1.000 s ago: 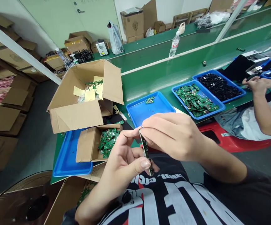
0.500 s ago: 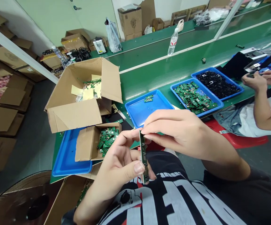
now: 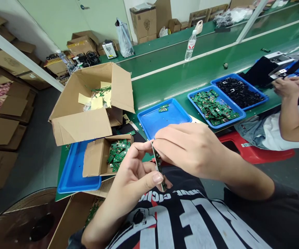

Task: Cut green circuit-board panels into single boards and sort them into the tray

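Observation:
Both my hands hold one narrow green circuit-board strip (image 3: pixel 159 169) edge-on over my lap. My left hand (image 3: pixel 134 176) pinches its lower end between thumb and fingers. My right hand (image 3: pixel 191 148) closes its fingertips on the upper end. Just beyond them lies a blue tray (image 3: pixel 175 119) with two small green boards (image 3: pixel 163 108) at its far side. To the left, a small open carton (image 3: pixel 97 157) holds several green boards (image 3: pixel 118 154) and rests on another blue tray (image 3: pixel 73 173).
A large open cardboard box (image 3: pixel 87 103) stands at the left on the green bench (image 3: pixel 170 79). Blue trays of green boards (image 3: pixel 214 108) and black parts (image 3: pixel 239 90) sit to the right, where another person's hands (image 3: pixel 286 86) work. A water bottle (image 3: pixel 190 46) stands behind.
The strip tilted from near upright to slanting, its lower end swinging right. My right hand shifted slightly down over its top. The neighbour's hands moved closer together.

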Demonstrator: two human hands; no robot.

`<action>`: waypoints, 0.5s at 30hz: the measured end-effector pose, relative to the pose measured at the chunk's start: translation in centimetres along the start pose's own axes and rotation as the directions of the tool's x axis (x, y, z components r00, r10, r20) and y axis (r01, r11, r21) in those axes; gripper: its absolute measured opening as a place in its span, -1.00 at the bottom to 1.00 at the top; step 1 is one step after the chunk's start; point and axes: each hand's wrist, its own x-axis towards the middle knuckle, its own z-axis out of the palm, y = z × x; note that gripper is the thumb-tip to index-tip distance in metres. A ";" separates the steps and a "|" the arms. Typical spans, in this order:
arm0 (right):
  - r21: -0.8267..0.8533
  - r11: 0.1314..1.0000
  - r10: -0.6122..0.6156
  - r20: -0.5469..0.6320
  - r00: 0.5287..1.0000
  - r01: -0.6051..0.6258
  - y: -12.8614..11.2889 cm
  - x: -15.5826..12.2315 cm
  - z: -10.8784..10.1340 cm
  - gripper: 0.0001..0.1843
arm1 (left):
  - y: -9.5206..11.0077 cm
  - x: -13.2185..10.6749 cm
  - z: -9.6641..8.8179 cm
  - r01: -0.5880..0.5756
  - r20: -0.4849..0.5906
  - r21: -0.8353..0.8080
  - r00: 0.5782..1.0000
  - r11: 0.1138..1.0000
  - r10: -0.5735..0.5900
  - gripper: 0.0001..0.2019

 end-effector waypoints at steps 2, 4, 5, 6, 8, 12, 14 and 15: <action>0.019 1.000 0.010 0.000 1.000 -0.010 0.1 -0.2 0.2 -0.72 | 0.1 0.0 -0.1 0.014 0.007 0.008 1.000 1.000 -0.014 -0.60; 0.057 0.998 0.036 0.005 0.999 -0.036 0.2 -0.4 0.4 -0.73 | 0.1 -0.1 -0.2 0.035 0.038 0.001 0.999 0.999 -0.035 -0.60; 0.084 0.995 0.051 0.012 0.999 -0.052 0.2 -0.4 0.5 -0.73 | 0.2 -0.1 -0.3 0.049 0.057 -0.004 0.997 0.999 -0.049 -0.61; 0.117 0.991 0.065 0.023 0.998 -0.067 0.3 -0.5 0.5 -0.74 | 0.2 -0.1 -0.4 0.061 0.074 -0.007 0.995 0.998 -0.061 -0.61; 0.192 0.976 0.091 0.051 0.995 -0.099 0.4 -0.6 0.5 -0.75 | 0.2 -0.1 -0.5 0.072 0.076 -0.010 0.995 0.997 -0.071 -0.60; 0.355 0.920 0.128 0.122 0.984 -0.163 0.9 -0.4 0.0 -0.78 | 0.3 -0.2 -0.7 0.082 0.111 -0.014 0.991 0.997 -0.080 -0.60; 0.428 0.883 0.133 0.162 0.978 -0.191 1.2 -0.4 -0.2 -0.81 | 0.4 -0.2 -0.7 0.100 0.137 -0.020 0.986 0.995 -0.097 -0.60; 0.461 0.864 0.133 0.182 0.974 -0.204 1.4 -0.4 -0.3 -0.83 | 0.4 -0.2 -0.7 0.112 0.139 -0.024 0.984 0.993 -0.108 -0.61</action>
